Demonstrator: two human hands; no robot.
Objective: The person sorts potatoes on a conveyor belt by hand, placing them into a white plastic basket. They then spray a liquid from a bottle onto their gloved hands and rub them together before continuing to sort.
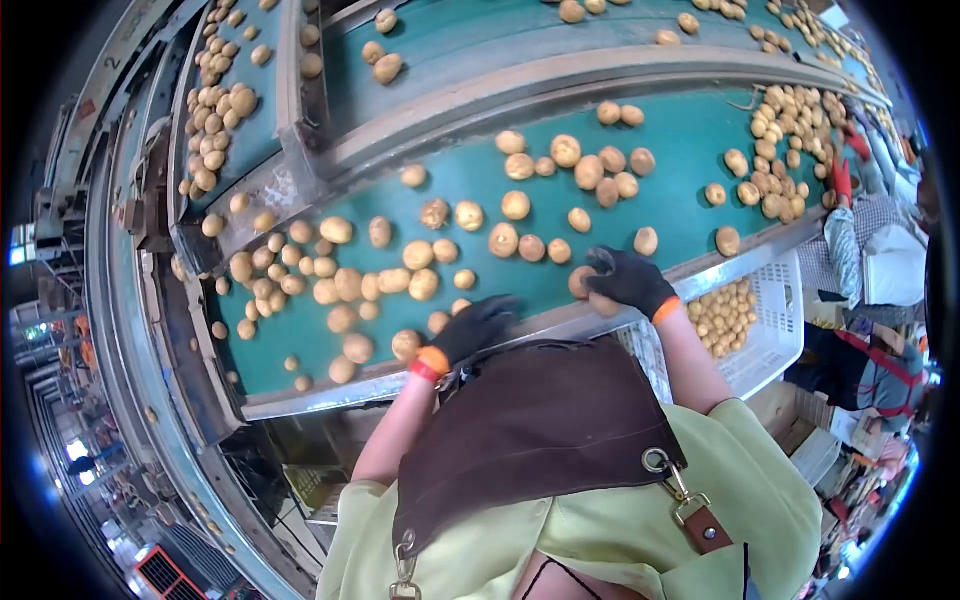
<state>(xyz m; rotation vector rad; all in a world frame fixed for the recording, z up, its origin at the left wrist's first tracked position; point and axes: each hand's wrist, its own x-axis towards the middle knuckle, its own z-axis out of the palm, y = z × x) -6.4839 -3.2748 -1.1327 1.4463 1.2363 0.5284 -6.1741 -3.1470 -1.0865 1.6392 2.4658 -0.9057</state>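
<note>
Potatoes lie scattered over a green conveyor belt (680, 130) in front of me. My right hand (635, 282), in a black glove with an orange cuff, is at the belt's near edge. Its fingers curl round a potato (579, 283), with a second potato (603, 305) under the palm by the metal rim. My left hand (482, 327), gloved the same way, hovers low at the near edge with its fingers stretched out. It appears to hold nothing. Close beside it are a small potato (438, 322) and a larger potato (406, 345).
Below the belt's metal rim (745, 262), on the right, a white crate (785, 335) holds many small potatoes. A co-worker's red-gloved hand (842, 182) is near the potato pile at the far right. Another belt (470, 60) runs behind a raised divider.
</note>
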